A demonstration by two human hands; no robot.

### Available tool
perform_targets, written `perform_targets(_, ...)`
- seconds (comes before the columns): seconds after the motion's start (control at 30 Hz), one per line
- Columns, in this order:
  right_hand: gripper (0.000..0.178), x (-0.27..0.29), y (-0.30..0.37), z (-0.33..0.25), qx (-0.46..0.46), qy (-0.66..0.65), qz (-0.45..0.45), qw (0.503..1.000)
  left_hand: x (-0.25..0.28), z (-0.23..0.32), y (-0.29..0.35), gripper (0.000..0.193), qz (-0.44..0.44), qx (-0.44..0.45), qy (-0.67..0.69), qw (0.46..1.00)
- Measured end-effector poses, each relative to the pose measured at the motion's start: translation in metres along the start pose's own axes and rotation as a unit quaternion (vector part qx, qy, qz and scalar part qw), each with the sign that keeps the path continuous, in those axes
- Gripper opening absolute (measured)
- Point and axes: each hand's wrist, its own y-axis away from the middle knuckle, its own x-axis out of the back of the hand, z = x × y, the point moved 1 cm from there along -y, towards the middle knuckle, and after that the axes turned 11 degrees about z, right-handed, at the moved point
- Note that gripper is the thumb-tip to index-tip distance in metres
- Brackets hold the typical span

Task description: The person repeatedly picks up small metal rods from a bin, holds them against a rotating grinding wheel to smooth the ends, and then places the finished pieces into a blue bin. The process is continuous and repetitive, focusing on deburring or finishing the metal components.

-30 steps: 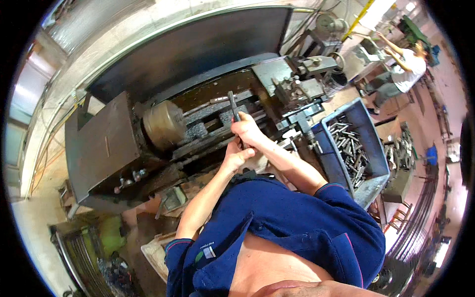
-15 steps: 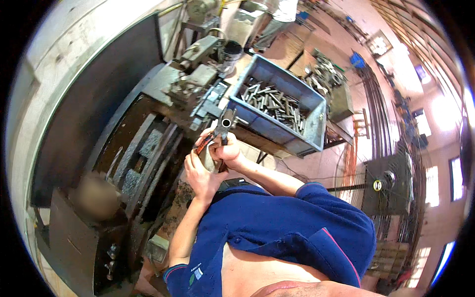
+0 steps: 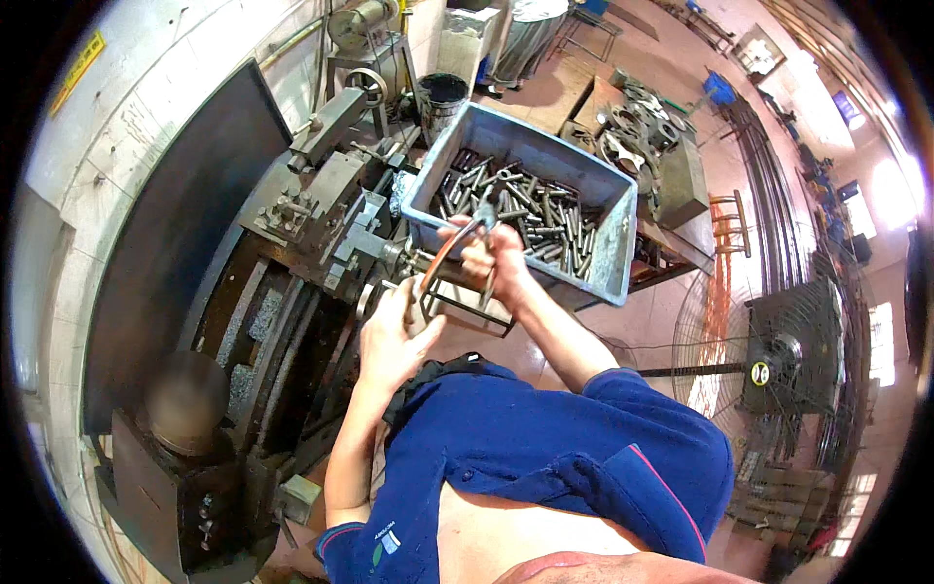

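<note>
My right hand (image 3: 494, 261) grips long pliers (image 3: 465, 237) with orange handles. Their jaws hold a small metal piece at the near rim of a grey-blue plastic bin (image 3: 611, 255). The bin is full of short steel rods and bolts (image 3: 545, 214). My left hand (image 3: 387, 339) hovers lower, at the lathe's carriage handwheel (image 3: 370, 294). Its fingers are loosely apart beside the tip of one orange handle. I cannot see whether it touches the handle.
A metal lathe (image 3: 292, 253) runs along my left, with its chuck (image 3: 185, 399) blurred at the lower left. A pedestal fan (image 3: 769, 370) stands on the reddish floor to the right. Metal rings (image 3: 637, 131) and a dark bucket (image 3: 443, 97) lie beyond the bin.
My view swung from the lathe bed toward the bin. Both hands held the tool together half a second ago; now my right hand carries it over the bin and my left has dropped away.
</note>
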Motion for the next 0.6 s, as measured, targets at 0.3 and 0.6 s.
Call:
perform_targets(0.3,0.057,-0.020,-0.019,0.016,-0.140,-0.032,-0.027,0.989,0.044,-0.098,0.194,0.045,0.155,0.365,-0.019,0.918)
perform_targets(0.6,0.094,-0.039,0.045,0.138,-0.344,0.211,-0.262,0.877,0.088,-0.108,0.424,0.045,0.422,0.513,-0.086,0.743)
